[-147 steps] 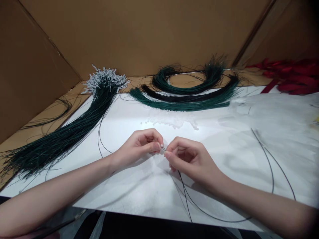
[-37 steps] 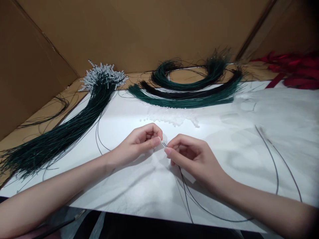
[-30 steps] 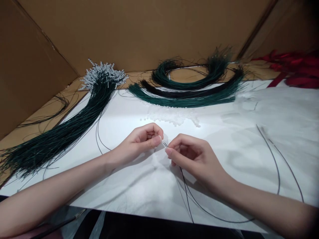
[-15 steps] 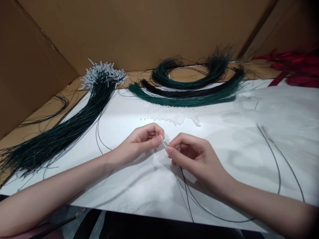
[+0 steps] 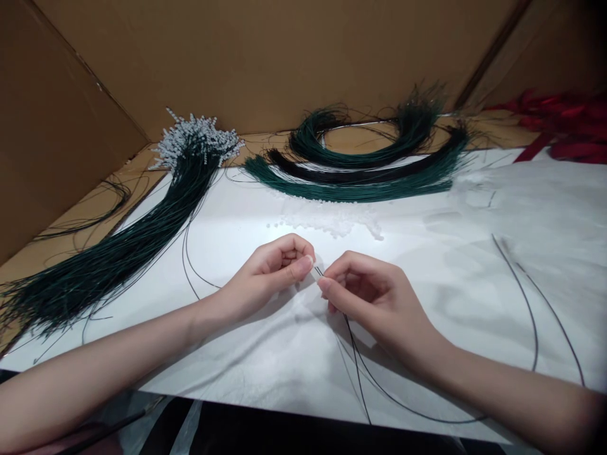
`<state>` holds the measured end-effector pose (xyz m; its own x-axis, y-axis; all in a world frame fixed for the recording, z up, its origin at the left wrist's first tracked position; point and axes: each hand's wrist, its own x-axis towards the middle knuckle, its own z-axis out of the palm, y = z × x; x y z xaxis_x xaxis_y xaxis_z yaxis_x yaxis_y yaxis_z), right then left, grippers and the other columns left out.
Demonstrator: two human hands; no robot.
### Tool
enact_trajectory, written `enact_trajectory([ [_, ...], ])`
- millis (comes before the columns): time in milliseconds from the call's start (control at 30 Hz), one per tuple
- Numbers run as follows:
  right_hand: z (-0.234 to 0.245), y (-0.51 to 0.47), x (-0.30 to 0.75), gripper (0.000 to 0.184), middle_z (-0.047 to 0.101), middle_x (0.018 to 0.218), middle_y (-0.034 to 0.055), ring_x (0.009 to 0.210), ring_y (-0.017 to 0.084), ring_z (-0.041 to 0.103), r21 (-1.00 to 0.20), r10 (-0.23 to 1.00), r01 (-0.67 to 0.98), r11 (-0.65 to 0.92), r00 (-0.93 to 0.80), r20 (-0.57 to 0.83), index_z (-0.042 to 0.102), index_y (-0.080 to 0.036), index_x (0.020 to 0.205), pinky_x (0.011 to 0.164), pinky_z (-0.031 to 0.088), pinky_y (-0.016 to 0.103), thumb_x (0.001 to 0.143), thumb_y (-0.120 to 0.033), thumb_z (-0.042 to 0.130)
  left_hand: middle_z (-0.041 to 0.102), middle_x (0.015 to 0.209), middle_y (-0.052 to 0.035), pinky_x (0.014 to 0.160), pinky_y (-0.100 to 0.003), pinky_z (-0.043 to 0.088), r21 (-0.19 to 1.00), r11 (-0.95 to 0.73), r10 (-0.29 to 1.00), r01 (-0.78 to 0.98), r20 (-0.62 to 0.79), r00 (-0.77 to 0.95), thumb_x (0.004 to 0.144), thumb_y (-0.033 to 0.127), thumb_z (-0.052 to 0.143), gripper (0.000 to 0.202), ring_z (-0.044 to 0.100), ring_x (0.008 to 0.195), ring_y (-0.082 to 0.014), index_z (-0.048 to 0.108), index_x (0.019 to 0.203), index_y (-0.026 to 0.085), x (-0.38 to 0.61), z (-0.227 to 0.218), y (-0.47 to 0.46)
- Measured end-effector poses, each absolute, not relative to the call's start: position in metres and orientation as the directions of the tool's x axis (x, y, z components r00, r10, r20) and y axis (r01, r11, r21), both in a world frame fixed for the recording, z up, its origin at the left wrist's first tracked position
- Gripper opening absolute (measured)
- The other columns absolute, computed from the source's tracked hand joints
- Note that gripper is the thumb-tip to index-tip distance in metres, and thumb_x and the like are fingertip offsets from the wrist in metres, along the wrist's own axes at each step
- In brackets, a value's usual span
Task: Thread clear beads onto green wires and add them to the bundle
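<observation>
The step in hand seems to be fine work on the wires (image 5: pixel 352 342), whose ends are above the middle of the sheet (image 5: pixel 265 370). The left hand (image 5: pixel 277 270) is clamped on these ends (whether also on a bead, I cannot tell), and the right hand (image 5: pixel 377 294) pinches just beside. The next move calls, I judge, for steady fingertips. About five seconds earlier, a white bead showed between them; now none is clear.

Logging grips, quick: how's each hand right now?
Left hand: closed in a pinch; what it holds can't be told.
Right hand: closed, holding dark wires.
</observation>
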<state>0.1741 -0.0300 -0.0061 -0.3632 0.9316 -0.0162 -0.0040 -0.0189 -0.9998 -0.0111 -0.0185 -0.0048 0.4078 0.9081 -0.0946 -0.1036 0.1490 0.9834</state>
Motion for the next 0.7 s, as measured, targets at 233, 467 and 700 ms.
enact_trajectory([
  [233,-0.0063,-0.0301,0.1741,0.013,0.056,0.059,-0.0025,0.056,0.009,0.049,-1.0,0.93,-0.003,-0.022,-0.367,-0.019,0.062,-0.016,0.07,0.051,0.036,0.021,0.082,-0.017,0.067,0.054,0.072,0.0021,0.058,-0.018,0.037,0.976,0.149,0.904,-0.159,-0.07,0.421,0.096,0.023,0.057,0.01,0.048,0.062,-0.0068,0.057,0.089,0.016,-0.0095,-0.0073,-0.0208],
  [467,-0.0071,-0.0299,0.1739,0.012,0.056,0.059,-0.0025,0.055,0.009,0.049,-1.0,0.932,0.011,-0.02,-0.361,-0.023,0.062,-0.016,0.071,0.051,0.037,0.021,0.082,-0.016,0.067,0.051,0.072,0.0026,0.055,-0.018,0.034,0.99,0.094,0.911,-0.101,-0.045,0.41,0.096,0.022,0.057,0.01,0.044,0.061,-0.0063,0.056,0.089,0.015,-0.0101,-0.006,-0.0212],
  [700,-0.0071,-0.0287,0.1732,0.012,0.056,0.058,-0.0025,0.055,0.009,0.049,-1.0,0.932,0.013,-0.014,-0.362,-0.018,0.062,-0.015,0.071,0.051,0.037,0.02,0.082,-0.015,0.066,0.05,0.07,0.0033,0.052,-0.017,0.031,0.985,0.112,0.912,-0.135,-0.048,0.408,0.096,0.023,0.058,0.011,0.042,0.058,-0.0055,0.055,0.09,0.014,-0.0075,-0.0052,-0.0208],
])
